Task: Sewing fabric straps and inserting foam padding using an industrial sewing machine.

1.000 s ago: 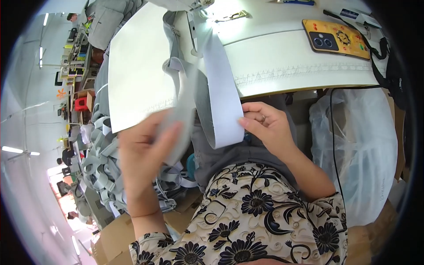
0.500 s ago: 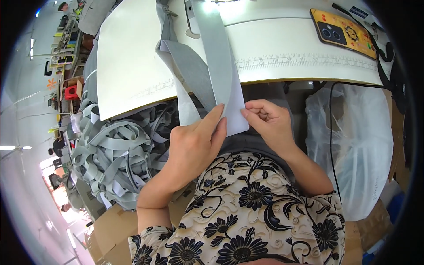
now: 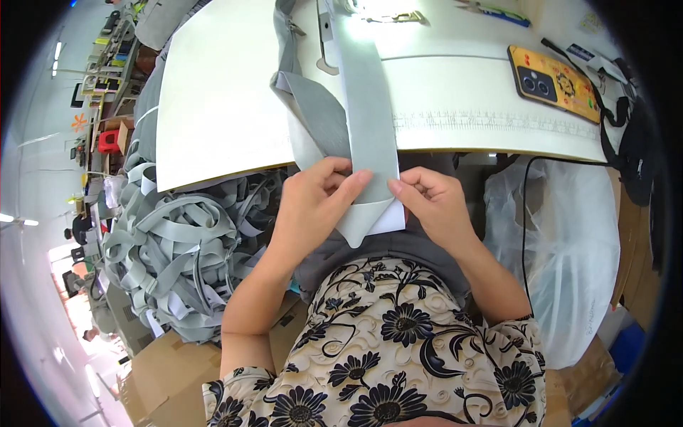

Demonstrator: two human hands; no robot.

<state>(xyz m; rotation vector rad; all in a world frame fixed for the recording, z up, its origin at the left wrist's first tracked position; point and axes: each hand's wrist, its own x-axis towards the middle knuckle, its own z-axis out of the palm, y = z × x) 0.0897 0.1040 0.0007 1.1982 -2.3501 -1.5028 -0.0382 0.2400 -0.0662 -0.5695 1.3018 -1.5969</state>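
A long grey fabric strip (image 3: 371, 121) runs from the lit top of the white worktable (image 3: 228, 92) down over its front edge. My left hand (image 3: 309, 206) pinches the strip's left edge near its lower end, thumb on top and fingers curled. On the opposite edge, my right hand (image 3: 441, 210) is closed in a pinch between thumb and forefinger. Below my thumbs the pale end of the strip folds into a pointed flap, and a white backing piece (image 3: 389, 219) shows beside it. Another grey length (image 3: 316, 107) hangs twisted to the left, partly behind my left hand.
Left below the table lies a heap of grey strips (image 3: 188, 242). A yellow phone (image 3: 555, 82) and a black strap (image 3: 605, 114) lie at the table's right. Snips (image 3: 494, 13) are at the back. A clear plastic bag (image 3: 562, 249) hangs at right, with cardboard (image 3: 171, 373) below left.
The strip's lower end has turned so its grey face lies flatter and a pale pointed flap shows. My left hand's pointing forefinger has curled in, its thumb now on the strip.
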